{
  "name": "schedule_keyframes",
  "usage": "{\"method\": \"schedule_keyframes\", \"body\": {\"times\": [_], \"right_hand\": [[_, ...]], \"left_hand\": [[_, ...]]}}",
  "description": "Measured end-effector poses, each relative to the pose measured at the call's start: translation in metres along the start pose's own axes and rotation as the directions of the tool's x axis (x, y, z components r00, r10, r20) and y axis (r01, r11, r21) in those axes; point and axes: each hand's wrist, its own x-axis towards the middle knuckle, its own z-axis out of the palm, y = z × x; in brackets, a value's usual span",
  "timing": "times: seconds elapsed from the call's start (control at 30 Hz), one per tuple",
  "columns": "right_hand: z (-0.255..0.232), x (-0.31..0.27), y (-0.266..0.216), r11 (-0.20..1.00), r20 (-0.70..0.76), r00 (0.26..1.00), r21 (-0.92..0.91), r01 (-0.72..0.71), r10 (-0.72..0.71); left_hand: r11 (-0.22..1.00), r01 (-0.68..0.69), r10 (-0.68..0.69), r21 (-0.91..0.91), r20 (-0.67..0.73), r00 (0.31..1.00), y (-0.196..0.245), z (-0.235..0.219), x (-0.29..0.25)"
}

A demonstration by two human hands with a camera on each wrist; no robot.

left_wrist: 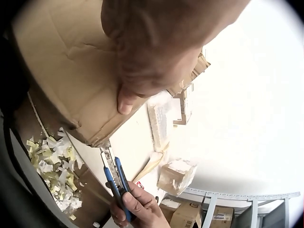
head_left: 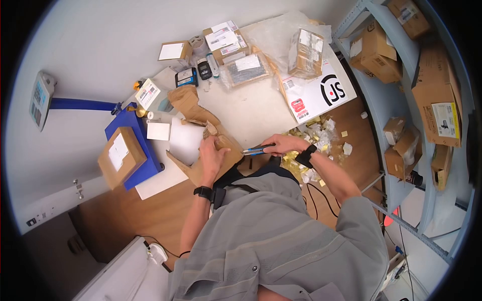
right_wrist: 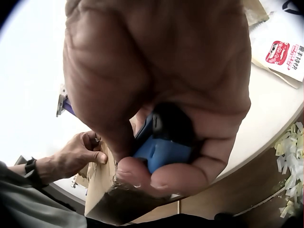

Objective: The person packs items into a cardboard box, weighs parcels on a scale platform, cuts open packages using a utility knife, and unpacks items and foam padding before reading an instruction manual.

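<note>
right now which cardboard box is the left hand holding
The torn, open brown box at the table's near edge. It alone has a hand on it: the left hand grips it.

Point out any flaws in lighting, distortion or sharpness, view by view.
Head: strong wide-angle bending, black rounded borders, shelving bowed at the right; left wrist: white wall washed out, left hand dark and soft, close to the lens; right wrist: right hand heavily shaded against a pale, overexposed background, corners darkened.
</note>
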Motion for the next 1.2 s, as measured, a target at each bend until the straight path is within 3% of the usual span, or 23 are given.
{"method": "schedule_keyframes", "body": {"times": [0.1, 0.17, 0.2, 0.23, 0.27, 0.33, 0.37, 0.43, 0.47, 0.53, 0.57, 0.6, 0.63, 0.67, 0.7, 0.73, 0.77, 0.8, 0.87, 0.9, 0.97, 1.07, 1.2], "right_hand": [[-0.005, -0.017, -0.007, 0.997, -0.1, 0.994, -0.08, 0.023, -0.031], [-0.013, -0.031, -0.01, 1.0, -0.26, 0.966, -0.03, 0.0, -0.008], [-0.011, -0.029, -0.001, 0.995, -0.45, 0.892, 0.059, 0.079, -0.044], [-0.008, -0.032, -0.006, 0.99, -0.544, 0.834, 0.044, 0.133, -0.088], [-0.001, -0.034, -0.027, 0.988, -0.586, 0.799, -0.011, 0.156, -0.133], [0.022, -0.025, -0.069, 0.941, -0.634, 0.701, -0.287, 0.179, -0.326], [0.035, -0.021, -0.099, 0.937, -0.614, 0.715, -0.298, 0.181, -0.334], [0.062, 0.003, -0.16, 0.814, -0.462, 0.725, -0.532, 0.234, -0.51], [0.073, 0.026, -0.174, 0.658, -0.368, 0.631, -0.685, 0.313, -0.683], [0.091, 0.075, -0.194, 0.482, -0.231, 0.606, -0.827, 0.29, -0.761], [0.097, 0.097, -0.204, 0.364, -0.154, 0.568, -0.889, 0.278, -0.808], [0.1, 0.117, -0.207, 0.347, -0.136, 0.569, -0.895, 0.28, -0.811], [0.1, 0.14, -0.207, 0.316, -0.138, 0.579, -0.923, 0.218, -0.804], [0.096, 0.159, -0.204, 0.283, -0.142, 0.59, -0.947, 0.153, -0.795], [0.086, 0.174, -0.198, 0.263, -0.125, 0.594, -0.953, 0.152, -0.795], [0.074, 0.188, -0.189, 0.312, -0.189, 0.672, -0.948, 0.065, -0.716], [0.063, 0.194, -0.182, 0.352, -0.261, 0.737, -0.935, -0.033, -0.624], [0.055, 0.191, -0.174, 0.34, -0.259, 0.741, -0.939, -0.043, -0.619], [0.043, 0.177, -0.159, 0.343, -0.253, 0.748, -0.939, -0.037, -0.613], [0.042, 0.17, -0.157, 0.337, -0.259, 0.749, -0.94, -0.05, -0.61], [0.048, 0.158, -0.157, 0.467, -0.36, 0.76, -0.88, -0.084, -0.542], [0.049, 0.152, -0.151, 0.532, -0.416, 0.777, -0.837, -0.125, -0.472], [0.043, 0.141, -0.145, 0.592, -0.422, 0.762, -0.804, -0.064, -0.491]], "left_hand": [[1.0, 0.02, -0.02, 0.006, -0.011, 1.0, 0.0, -0.001, 0.003], [0.993, -0.11, 0.109, -0.033, -0.043, 0.993, 0.001, 0.003, 0.002], [0.988, -0.156, 0.156, -0.017, -0.027, 0.987, -0.004, 0.007, 0.003], [0.98, -0.2, 0.2, -0.004, -0.009, 0.98, -0.007, 0.01, 0.003], [0.985, -0.17, 0.17, 0.003, -0.043, 0.985, -0.005, 0.012, 0.004], [0.979, -0.191, 0.189, 0.067, 0.03, 0.981, 0.005, 0.017, 0.002], [0.983, -0.171, 0.17, 0.067, 0.013, 0.985, 0.012, 0.017, 0.003], [0.981, -0.051, 0.017, 0.187, 0.177, 0.984, 0.029, 0.015, 0.008], [0.983, -0.034, 0.005, 0.18, 0.158, 0.987, 0.028, 0.028, 0.006], [0.983, -0.122, 0.093, -0.14, -0.199, 0.976, 0.016, 0.069, 0.0], [0.961, -0.19, 0.261, 0.2, -0.443, 0.858, 0.016, 0.083, 0.005], [0.963, -0.184, 0.255, 0.195, -0.46, 0.85, 0.013, 0.088, -0.001], [0.966, -0.162, 0.085, -0.203, -0.345, 0.935, 0.011, 0.091, -0.009], [0.822, -0.073, -0.025, -0.565, -0.163, 0.986, 0.011, 0.092, -0.013], [0.814, -0.08, -0.029, -0.576, -0.179, 0.983, 0.017, 0.085, -0.011], [0.99, -0.106, 0.119, -0.089, 0.154, 0.981, 0.029, 0.069, -0.009], [0.878, -0.286, 0.065, 0.383, 0.498, 0.865, 0.039, 0.057, -0.011], [0.884, -0.286, 0.075, 0.37, 0.492, 0.867, 0.041, 0.05, -0.018], [0.94, -0.257, 0.205, 0.223, 0.233, 0.951, 0.036, 0.035, -0.034], [0.941, -0.265, 0.216, 0.211, 0.231, 0.949, 0.03, 0.031, -0.038], [0.896, -0.336, 0.253, 0.29, 0.287, 0.924, 0.016, 0.023, -0.047], [0.807, -0.422, 0.235, 0.413, 0.43, 0.872, 0.002, -0.016, -0.057], [0.757, -0.501, 0.291, 0.42, 0.47, 0.833, -0.035, -0.039, -0.078]]}}
